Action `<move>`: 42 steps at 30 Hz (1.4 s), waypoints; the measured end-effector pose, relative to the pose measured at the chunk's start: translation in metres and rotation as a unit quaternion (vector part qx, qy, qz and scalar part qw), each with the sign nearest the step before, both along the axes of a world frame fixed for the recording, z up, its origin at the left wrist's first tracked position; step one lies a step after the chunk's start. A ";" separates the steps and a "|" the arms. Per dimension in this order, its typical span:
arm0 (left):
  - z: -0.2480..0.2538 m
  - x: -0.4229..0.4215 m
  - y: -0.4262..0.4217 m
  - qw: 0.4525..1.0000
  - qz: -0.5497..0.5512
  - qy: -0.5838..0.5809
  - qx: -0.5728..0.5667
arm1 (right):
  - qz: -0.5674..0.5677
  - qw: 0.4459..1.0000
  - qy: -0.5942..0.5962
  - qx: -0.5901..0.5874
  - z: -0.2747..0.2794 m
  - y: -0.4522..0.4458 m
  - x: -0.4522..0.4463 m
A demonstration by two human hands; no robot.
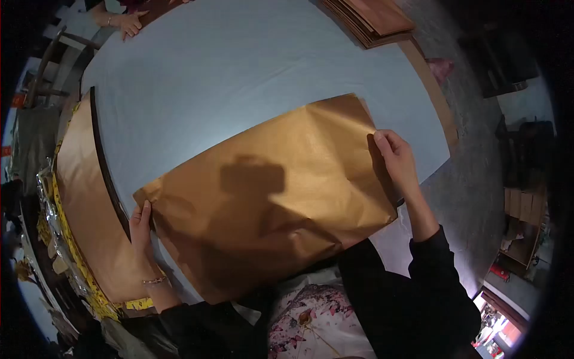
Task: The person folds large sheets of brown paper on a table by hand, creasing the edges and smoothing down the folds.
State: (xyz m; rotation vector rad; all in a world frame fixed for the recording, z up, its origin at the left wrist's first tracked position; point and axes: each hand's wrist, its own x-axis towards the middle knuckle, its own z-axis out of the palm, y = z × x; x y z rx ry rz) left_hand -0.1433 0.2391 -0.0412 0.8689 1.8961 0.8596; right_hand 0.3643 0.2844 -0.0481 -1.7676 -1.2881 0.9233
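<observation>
A large piece of brown kraft paper (251,209) spans the space in front of my body, creased on its right side and along its lower edge. I cannot tell whether it is one sheet or a flat bag. My left hand (141,226) pinches its left edge near the upper corner, fingers closed. On the opposite side, my right hand (396,157) grips the right edge between thumb and fingers. The shadow of a head falls across the paper. Beneath and beyond it lies a table with a pale blue-grey cover (197,102).
A stack of brown paper pieces (376,21) sits at the table's far right. Another person's hand (128,24) rests at the far left edge, by more brown paper. To the left stands a brown board (89,203) edged with yellow tape. Wooden shelves (520,221) stand far right.
</observation>
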 end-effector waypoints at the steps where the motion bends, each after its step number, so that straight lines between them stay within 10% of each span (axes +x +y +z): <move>1: 0.000 -0.002 -0.001 1.000 -0.017 -0.006 0.008 | 0.002 0.999 0.028 -0.017 0.000 0.004 -0.002; 42: -0.005 0.000 -0.003 0.998 -0.010 -0.043 0.052 | 0.062 0.995 0.065 -0.046 -0.013 0.071 -0.006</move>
